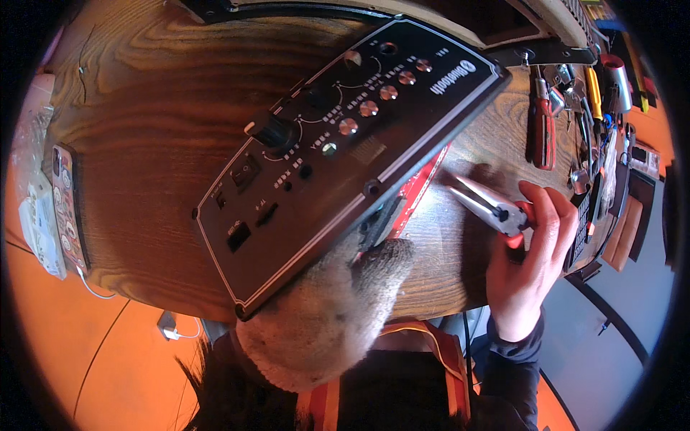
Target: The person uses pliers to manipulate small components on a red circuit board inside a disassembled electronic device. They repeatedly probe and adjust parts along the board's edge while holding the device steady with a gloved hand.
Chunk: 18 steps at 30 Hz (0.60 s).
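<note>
My left hand (316, 309), in a fuzzy grey glove, grips a black control panel (309, 223) from its underside, so some of its fingers are hidden. The panel is tilted, its face up, with a black knob (272, 133), a row of round metal buttons (369, 108), a rocker switch (244, 171) and slots. Under its right edge shows part of a red circuit board (420, 188). My bare right hand (535, 248) is closed round the red handles of needle-nose pliers (496, 208). Their jaws look slightly parted and point toward the board, apart from it.
A wooden cabinet (496, 21) stands at the table's far edge. On the right lie a red-handled screwdriver (544, 133), a yellow-handled tool (594, 93) and other tools. A phone (68, 208) and clear plastic bags (36, 179) lie along the left edge of the wooden table (136, 215).
</note>
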Available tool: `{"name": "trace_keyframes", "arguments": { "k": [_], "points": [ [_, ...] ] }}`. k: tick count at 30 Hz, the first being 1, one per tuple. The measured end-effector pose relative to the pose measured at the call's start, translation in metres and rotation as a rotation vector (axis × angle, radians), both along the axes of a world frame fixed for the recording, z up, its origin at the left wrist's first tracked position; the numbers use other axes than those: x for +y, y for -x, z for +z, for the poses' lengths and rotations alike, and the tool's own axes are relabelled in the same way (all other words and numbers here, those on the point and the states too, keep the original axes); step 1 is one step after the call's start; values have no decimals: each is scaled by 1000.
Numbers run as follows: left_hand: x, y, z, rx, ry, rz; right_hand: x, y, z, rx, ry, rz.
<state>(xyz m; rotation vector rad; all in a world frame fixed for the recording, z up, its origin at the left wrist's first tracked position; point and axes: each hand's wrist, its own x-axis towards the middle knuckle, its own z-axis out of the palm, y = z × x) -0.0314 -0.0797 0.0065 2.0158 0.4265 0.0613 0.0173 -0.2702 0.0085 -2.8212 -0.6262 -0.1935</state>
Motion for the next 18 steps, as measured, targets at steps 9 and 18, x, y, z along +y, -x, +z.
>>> {"name": "trace_keyframes", "arguments": {
  "k": [9,18],
  "points": [
    [0,3,-4,59,2,7,9,11,-15,40,-330,-142],
    [-2,4,-2,86,6,13,8,9,-7,18,-172,-77]
  ]
}}
